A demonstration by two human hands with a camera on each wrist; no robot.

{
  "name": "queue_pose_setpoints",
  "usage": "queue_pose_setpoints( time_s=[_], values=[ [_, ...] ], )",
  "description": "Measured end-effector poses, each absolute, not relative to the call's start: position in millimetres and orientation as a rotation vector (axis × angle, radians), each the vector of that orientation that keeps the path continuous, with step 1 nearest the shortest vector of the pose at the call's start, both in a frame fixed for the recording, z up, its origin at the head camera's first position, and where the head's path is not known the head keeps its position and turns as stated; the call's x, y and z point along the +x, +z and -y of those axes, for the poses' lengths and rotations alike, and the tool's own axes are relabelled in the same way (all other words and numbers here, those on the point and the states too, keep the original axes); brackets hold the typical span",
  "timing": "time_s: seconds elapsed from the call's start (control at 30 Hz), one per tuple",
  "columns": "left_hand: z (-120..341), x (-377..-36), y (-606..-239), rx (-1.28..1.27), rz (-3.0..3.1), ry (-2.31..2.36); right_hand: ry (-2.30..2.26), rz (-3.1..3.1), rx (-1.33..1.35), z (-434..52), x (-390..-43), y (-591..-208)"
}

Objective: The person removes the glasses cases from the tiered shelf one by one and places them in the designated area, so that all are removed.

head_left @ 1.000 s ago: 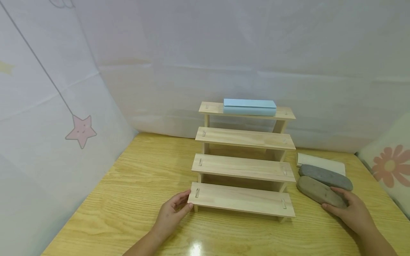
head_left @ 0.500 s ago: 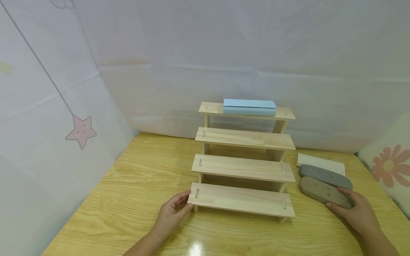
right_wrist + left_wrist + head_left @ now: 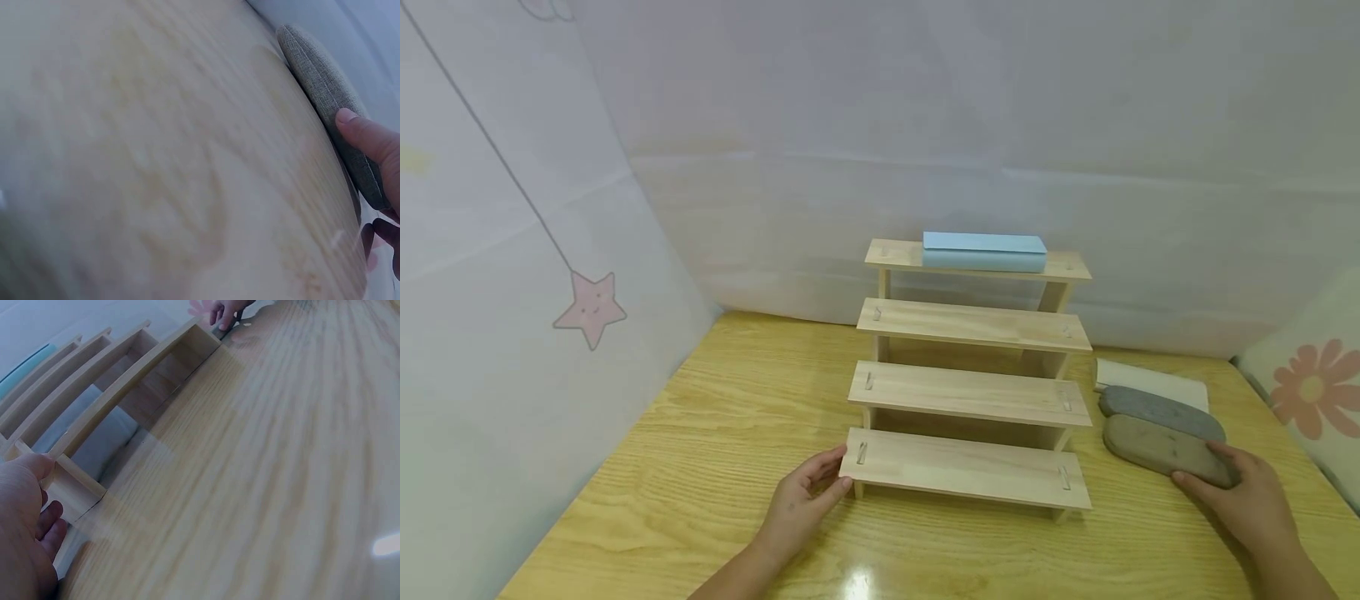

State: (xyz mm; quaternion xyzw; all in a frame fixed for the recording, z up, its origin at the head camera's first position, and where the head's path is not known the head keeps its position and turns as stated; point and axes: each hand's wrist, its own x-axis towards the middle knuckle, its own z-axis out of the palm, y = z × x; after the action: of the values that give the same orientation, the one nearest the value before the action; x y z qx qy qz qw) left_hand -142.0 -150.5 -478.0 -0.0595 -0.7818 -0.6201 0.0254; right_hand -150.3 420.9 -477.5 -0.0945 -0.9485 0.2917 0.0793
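The right hand (image 3: 1251,504) grips the near end of the brownish-grey case (image 3: 1165,451), thumb on its near side and fingers curled over the far side; since a second ago both have slid a little to the right along the table (image 3: 700,467), and the case now lies slightly further from the stepped wooden rack (image 3: 970,392). Just behind it lies a darker grey case (image 3: 1161,412), touching or nearly so, and behind that a white case (image 3: 1153,380) — all three on the strip of table between the rack's right side and the flowered cushion (image 3: 1311,392). The left hand (image 3: 801,504) has not moved: thumb and fingers pinch the left end of the rack's lowest step (the wrist view shows the thumb on the board's corner). A light blue box (image 3: 984,251) rests on the top step; the three lower steps lie bare, and a broad stretch of tabletop lies open to the left of the rack, up to the pale curtain (image 3: 550,250).
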Motion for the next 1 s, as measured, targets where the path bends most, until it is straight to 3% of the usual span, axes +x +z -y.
queue_pose_setpoints(
  time_s=[1.0],
  values=[
    [150, -143, -481, -0.192, 2.411, -1.907, 1.043, 2.841, -0.738, -422, -146, -469]
  ],
)
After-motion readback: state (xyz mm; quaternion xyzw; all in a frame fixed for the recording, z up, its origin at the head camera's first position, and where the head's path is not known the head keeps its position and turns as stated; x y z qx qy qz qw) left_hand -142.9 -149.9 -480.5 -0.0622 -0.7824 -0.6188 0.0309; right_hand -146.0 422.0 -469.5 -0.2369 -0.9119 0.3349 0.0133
